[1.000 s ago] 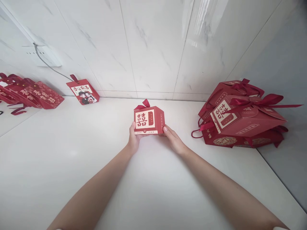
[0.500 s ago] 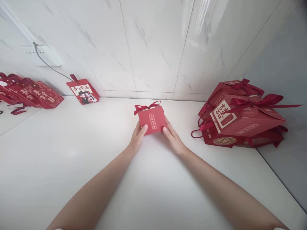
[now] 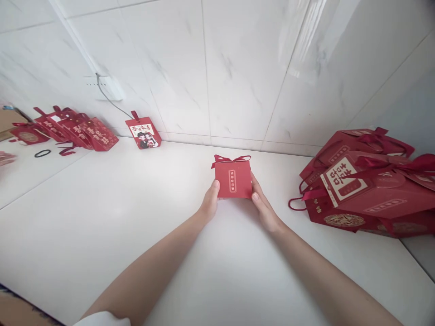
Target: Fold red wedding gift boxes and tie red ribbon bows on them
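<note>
The left hand and right hand grip the small red paper box by its sides, its red ribbon bow looking tied, not yet let go.

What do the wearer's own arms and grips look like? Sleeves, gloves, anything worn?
Left arm: bare forearm, white sleeve edge at bottom. Right arm: bare, sleeve out of view. Left grip and right grip: ungloved; no watch, cables or markings visible.
</note>
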Motion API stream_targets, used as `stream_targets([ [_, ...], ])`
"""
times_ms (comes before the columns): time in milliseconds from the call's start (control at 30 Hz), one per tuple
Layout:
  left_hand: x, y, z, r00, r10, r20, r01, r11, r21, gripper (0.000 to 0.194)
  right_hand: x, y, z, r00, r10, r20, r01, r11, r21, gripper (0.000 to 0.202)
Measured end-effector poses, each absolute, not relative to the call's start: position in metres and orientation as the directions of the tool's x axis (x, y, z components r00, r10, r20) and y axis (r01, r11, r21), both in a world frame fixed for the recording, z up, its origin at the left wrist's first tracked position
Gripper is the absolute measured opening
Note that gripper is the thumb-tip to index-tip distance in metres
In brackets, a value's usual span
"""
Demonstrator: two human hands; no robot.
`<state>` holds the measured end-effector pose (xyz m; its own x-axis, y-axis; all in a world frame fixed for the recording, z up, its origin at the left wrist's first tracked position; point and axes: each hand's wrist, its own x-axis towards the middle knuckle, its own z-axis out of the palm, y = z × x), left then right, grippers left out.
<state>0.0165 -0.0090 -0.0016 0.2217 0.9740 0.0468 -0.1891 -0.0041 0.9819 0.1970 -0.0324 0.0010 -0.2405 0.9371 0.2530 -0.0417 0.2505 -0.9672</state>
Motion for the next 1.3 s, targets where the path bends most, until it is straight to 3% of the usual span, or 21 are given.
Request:
stream_targets([
  [833, 0.014, -0.014, 0.006, 0.157, 0.987, 0.033, -0.082, -0.021, 0.996, 0.063, 0.196, -0.032, -0.007, -0.193, 0.969, 0.157, -0.032, 0.153, -0.988, 0.08],
  [967, 0.015, -0.012, 0.005, 0.093, 0.986, 0.138, -0.11, -0.128, 0.986, 0.054, 0.191, -0.034, -0.003, -0.146, 0.965, 0.219, 0.001, 0.221, -0.975, 0.086],
  [1100, 0.018, -0.013, 0.0, 0.01, 0.97, 0.241, -0.086, -0.239, 0.967, 0.053, 0.189, -0.032, -0.005, 0.014, 0.955, 0.297, 0.098, 0.295, -0.951, 0.097],
  [1200, 0.02, -0.017, -0.001, 0.035, 0.944, 0.327, 0.007, -0.327, 0.945, 0.05, 0.191, -0.031, -0.007, 0.092, 0.931, 0.353, 0.191, 0.331, -0.924, 0.104],
  [1300, 0.022, -0.02, 0.002, 0.11, 0.923, 0.37, 0.039, -0.376, 0.926, 0.061, 0.191, -0.033, -0.006, 0.066, 0.903, 0.424, 0.289, 0.39, -0.874, 0.105],
])
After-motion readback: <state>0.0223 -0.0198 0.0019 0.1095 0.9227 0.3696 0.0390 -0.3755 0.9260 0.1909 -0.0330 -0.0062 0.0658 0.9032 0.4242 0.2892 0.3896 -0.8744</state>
